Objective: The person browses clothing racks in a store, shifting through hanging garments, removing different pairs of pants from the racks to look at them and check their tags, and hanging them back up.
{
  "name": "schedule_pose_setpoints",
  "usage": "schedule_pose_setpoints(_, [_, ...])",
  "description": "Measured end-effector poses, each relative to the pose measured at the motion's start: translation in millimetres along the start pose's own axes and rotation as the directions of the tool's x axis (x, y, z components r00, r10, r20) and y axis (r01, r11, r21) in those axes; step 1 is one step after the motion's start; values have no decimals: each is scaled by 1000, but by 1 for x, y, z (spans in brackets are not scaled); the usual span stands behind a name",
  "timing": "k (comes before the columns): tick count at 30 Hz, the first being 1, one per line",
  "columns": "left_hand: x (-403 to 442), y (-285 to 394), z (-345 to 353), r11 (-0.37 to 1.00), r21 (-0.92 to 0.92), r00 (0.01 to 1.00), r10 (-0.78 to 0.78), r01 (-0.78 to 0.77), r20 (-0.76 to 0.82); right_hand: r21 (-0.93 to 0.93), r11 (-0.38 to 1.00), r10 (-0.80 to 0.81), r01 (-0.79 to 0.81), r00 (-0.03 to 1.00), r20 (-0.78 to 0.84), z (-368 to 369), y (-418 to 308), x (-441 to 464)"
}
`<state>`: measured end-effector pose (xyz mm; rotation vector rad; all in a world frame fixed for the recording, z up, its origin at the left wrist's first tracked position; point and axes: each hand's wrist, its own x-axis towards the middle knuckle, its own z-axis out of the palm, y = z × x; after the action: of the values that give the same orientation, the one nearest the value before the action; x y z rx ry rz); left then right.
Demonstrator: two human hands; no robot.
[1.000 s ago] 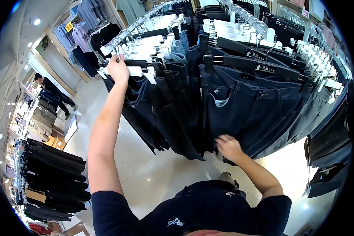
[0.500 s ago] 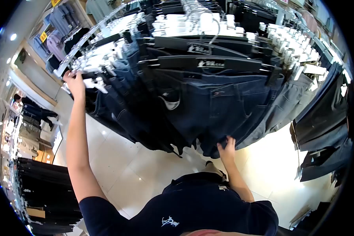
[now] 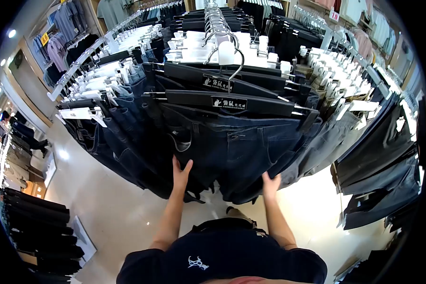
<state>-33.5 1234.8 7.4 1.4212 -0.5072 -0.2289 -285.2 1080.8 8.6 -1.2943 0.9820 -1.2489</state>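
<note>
A pair of dark blue jeans hangs in front of me, clipped to a black hanger with a white-lettered label. My left hand is at the left leg of the jeans, below the pocket, thumb and fingers spread against the dark cloth. Lower on the other side, my right hand touches the right edge of the leg, with thumb and fingers apart. Some of its fingertips are hard to see against the cloth. Directly behind hangs another black hanger, its garment mostly covered.
Dark trousers crowd the rail on the left, grey trousers the right. A metal rail end juts out at the left. More black trousers hang at the far right and dark clothes at lower left. A person is in the distance.
My left hand has left the rail end at the left and come down to the jeans' left leg. My right hand stays by the right leg. The camera view has shifted.
</note>
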Motion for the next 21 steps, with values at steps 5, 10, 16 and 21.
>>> schedule_pose_setpoints(5, [-4, -45, -34, 991, 80, 962, -128, 112, 240, -136, 990, -30, 28, 999, -15, 2, 2, -18])
schedule_pose_setpoints(10, [-42, -33, -45, 952, 87, 947, -302, 294, 107, -275, 961, -56, 20, 990, -126, -17, -1, -14])
schedule_pose_setpoints(16, [-50, -40, -71, 961, -39, 957, -268, 273, 110, -299, 912, -354, 281, 907, -229, -25, 13, -1])
schedule_pose_setpoints(21, [3, 47, -49, 998, -54, 998, 45, -43, 43, -451, 869, -342, 203, 906, -251, -20, -25, -15])
